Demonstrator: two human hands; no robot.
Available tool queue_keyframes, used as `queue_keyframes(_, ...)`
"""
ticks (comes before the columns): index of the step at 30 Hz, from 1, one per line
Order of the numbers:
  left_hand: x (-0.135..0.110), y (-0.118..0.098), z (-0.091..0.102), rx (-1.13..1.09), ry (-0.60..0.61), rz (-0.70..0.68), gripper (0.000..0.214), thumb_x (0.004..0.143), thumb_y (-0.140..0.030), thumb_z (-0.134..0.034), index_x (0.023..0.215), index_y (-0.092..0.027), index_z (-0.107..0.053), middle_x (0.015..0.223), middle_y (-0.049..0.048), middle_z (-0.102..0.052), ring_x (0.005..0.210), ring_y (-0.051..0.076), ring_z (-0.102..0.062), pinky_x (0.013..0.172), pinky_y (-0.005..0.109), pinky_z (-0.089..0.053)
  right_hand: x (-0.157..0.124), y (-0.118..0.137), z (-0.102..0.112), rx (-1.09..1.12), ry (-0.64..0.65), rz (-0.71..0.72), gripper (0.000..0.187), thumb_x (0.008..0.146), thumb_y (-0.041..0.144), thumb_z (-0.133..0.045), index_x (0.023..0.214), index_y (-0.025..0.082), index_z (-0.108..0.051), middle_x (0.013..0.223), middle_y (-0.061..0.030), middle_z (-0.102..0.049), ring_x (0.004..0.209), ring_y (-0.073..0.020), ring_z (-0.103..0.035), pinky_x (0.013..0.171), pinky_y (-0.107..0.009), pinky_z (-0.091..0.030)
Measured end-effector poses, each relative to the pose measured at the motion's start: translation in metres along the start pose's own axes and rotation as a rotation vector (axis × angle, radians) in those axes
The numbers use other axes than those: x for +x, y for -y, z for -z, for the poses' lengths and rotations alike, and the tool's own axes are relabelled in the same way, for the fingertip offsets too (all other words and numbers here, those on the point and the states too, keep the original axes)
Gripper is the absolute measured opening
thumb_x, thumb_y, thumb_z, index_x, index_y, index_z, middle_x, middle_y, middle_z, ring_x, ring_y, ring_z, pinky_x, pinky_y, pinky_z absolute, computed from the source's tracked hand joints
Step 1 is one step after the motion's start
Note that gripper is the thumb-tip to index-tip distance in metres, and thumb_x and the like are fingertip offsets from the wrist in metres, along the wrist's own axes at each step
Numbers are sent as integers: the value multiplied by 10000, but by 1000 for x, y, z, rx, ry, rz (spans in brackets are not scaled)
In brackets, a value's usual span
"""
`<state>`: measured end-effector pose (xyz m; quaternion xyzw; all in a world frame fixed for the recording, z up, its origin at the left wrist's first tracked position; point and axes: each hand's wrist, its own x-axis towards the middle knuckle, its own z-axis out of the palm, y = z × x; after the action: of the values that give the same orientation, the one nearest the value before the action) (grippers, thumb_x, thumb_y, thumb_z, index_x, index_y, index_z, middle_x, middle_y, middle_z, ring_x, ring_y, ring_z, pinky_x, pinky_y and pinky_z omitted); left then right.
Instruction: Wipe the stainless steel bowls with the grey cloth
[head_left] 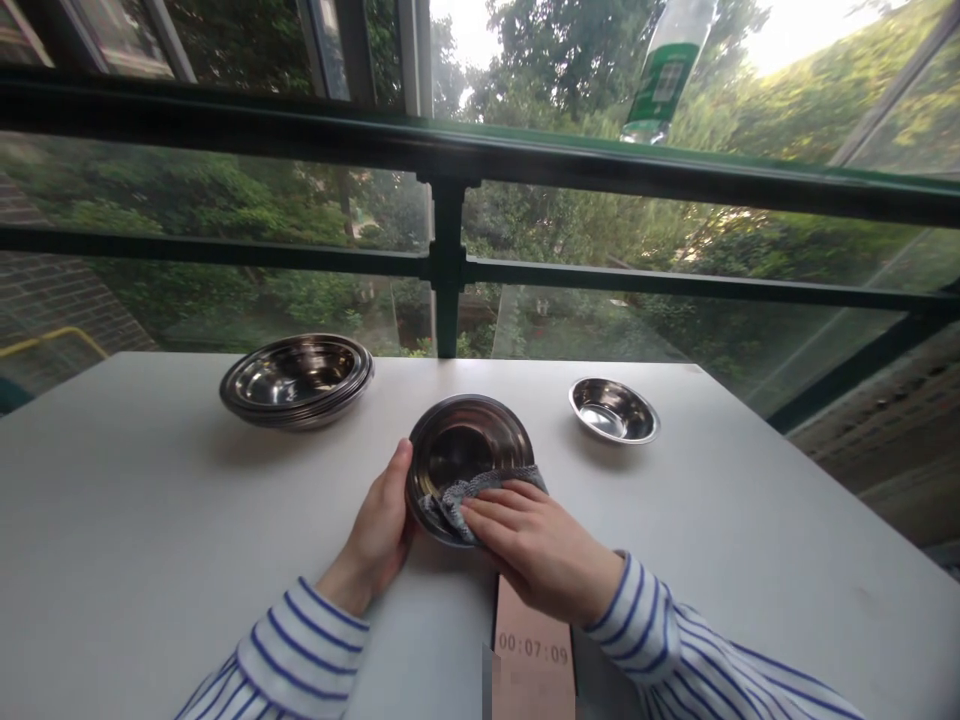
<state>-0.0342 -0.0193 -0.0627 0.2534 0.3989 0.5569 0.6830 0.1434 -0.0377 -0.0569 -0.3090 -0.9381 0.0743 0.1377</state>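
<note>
A shiny metal bowl (461, 445) is tilted toward me above the white table, its inside showing. My left hand (381, 520) grips its left side, with the thumb on the rim and the other fingers hidden beneath. Against the lower right of the bowl, my right hand (529, 535) presses a grey cloth (469, 490), which covers part of the inside and the rim. The fingers of that hand are together over the cloth.
On the white table (150, 560), a stack of metal bowls (296, 385) stands at the back left. One metal bowl (615, 412) sits right. A phone showing a timer (532, 640) lies in front. Behind runs a green railing (300, 140) with a bottle (664, 80) on it.
</note>
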Motion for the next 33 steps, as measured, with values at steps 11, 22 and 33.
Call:
queue_keyframes(11,-12,1,-9,-9,116,26,531,802,-481,-536,1260,-218,-485,1102,97,-669,1021,258,-607,738,340,-524,9,2,-19,83,-244,1,396,922,153,-374,1313,90,-365,1198,-167,-581,1100,-223,-552,884,-367,-491)
queue_keyframes(22,-3,22,3,151,223,-125,570,836,-386,-536,1369,-285,-364,1403,37,-452,1289,233,-387,1068,371,-302,17,9,-23,320,-410,-26,430,905,137,-395,1333,136,-348,1223,-167,-554,1127,-230,-528,930,-401,-471)
queue_keyframes(33,0,12,0,112,66,-188,510,819,-442,-532,1259,-185,-528,1180,74,-643,1114,257,-560,970,377,-408,0,-22,-3,76,-20,6,354,895,202,-429,1243,182,-492,1239,-87,-575,1168,-220,-495,993,-423,-382)
